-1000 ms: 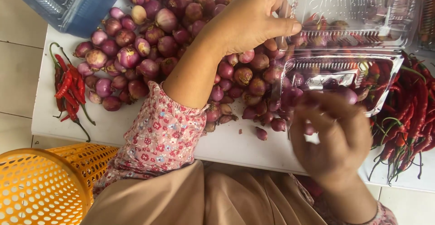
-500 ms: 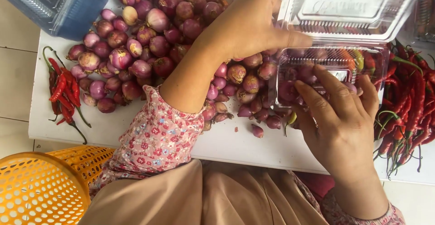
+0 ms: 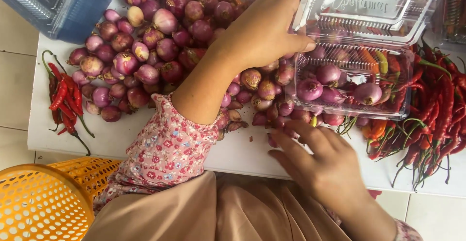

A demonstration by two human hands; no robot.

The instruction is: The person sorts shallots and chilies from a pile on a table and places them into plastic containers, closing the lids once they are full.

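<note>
Four shallots (image 3: 330, 83) in clear container (image 3: 340, 107)

- Shallots (image 3: 145, 51): purple-red, left of the left hand's fingers (image 3: 291, 39).
- Chillies (image 3: 432, 110): red, green stems.
- Sleeve (image 3: 165, 149): pink floral.
- Basket (image 3: 39, 207): orange.

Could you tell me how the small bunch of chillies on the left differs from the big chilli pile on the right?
The left chillies are only a handful; the right pile holds many more. The left chillies lie apart from the clear box, past the shallots; the right pile lies against the box. The left chillies look all red; the right pile includes some orange ones. Both are long, with green stems, on the white table.
</note>
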